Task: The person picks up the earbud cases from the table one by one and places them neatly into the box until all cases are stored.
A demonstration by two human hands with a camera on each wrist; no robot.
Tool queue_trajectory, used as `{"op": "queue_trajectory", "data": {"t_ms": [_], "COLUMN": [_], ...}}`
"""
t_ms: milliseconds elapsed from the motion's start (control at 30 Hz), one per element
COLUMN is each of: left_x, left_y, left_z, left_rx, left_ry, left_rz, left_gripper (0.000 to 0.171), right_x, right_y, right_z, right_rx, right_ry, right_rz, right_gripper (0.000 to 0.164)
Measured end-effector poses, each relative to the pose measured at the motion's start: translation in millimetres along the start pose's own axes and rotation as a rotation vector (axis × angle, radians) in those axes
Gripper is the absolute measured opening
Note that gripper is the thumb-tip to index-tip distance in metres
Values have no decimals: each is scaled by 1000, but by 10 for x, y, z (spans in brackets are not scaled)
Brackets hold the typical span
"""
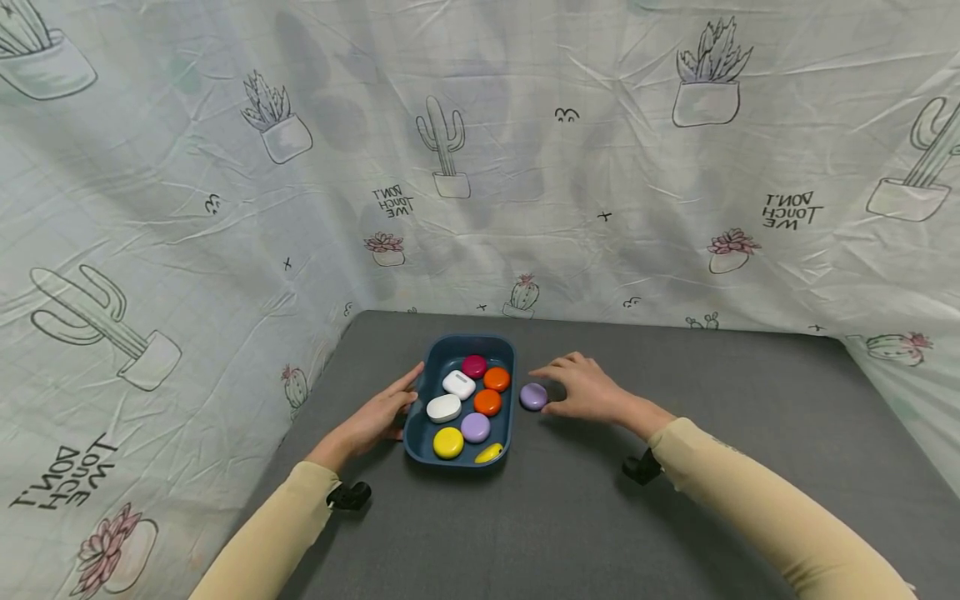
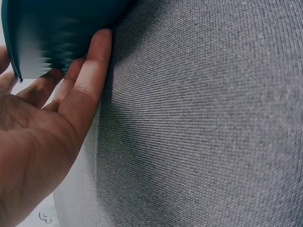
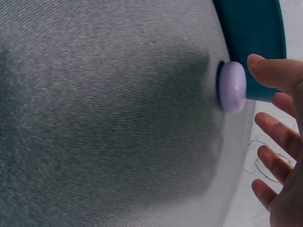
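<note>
A dark blue rectangular bin [image 1: 457, 463] sits on the table. My left hand [image 1: 372, 417] rests along the bin's left side; in the left wrist view its extended fingers [image 2: 90, 75] lie against the outer wall. Just right of the bin is a glossy lilac disc [image 1: 533, 397], rounded like a pebble. Over it reaches my right hand [image 1: 588, 388], thumb and fingers spread around the disc. In the right wrist view the thumb [image 3: 274, 73] is beside the disc [image 3: 233, 87], with the other fingers apart and holding nothing.
Inside the bin lie a crimson disc [image 1: 474, 366], two orange discs [image 1: 487, 402], two white rounded pieces [image 1: 444, 408], another lilac disc [image 1: 476, 427], a yellow disc [image 1: 448, 443] and a tilted yellow piece [image 1: 489, 453]. A cactus-print curtain [image 1: 525, 208] stands behind the grey table [image 1: 495, 533].
</note>
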State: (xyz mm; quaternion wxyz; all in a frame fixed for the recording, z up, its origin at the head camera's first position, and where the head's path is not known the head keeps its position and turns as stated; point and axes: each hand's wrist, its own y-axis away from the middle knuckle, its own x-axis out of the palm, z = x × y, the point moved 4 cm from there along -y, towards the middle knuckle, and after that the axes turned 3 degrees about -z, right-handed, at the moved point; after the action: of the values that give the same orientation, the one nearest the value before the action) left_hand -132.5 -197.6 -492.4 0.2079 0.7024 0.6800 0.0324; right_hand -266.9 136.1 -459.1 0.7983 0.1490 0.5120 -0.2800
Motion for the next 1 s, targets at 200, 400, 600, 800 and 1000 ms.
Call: {"op": "queue_trajectory", "data": {"t_ms": [200, 400, 600, 800, 1000], "left_x": [6, 5, 14, 22, 34], "left_y": [-2, -5, -7, -4, 2], "left_z": [-3, -1, 0, -11, -27], "left_rx": [5, 10, 4, -2, -12], "left_ry": [7, -3, -3, 9, 8], "left_rz": [9, 7, 7, 3, -9], "left_gripper": [58, 58, 58, 58, 58], "right_x": [82, 120, 158, 208, 218], "right_y": [-6, -27, -64, -104, -138], "right_z": [-55, -113, -187, -252, -261], "right_rx": [16, 35, 55, 63, 63], "right_ry": [-11, -50, -74, -91, -105], "right_rz": [1, 4, 24, 41, 40], "right_gripper": [64, 64, 67, 68, 67]}}
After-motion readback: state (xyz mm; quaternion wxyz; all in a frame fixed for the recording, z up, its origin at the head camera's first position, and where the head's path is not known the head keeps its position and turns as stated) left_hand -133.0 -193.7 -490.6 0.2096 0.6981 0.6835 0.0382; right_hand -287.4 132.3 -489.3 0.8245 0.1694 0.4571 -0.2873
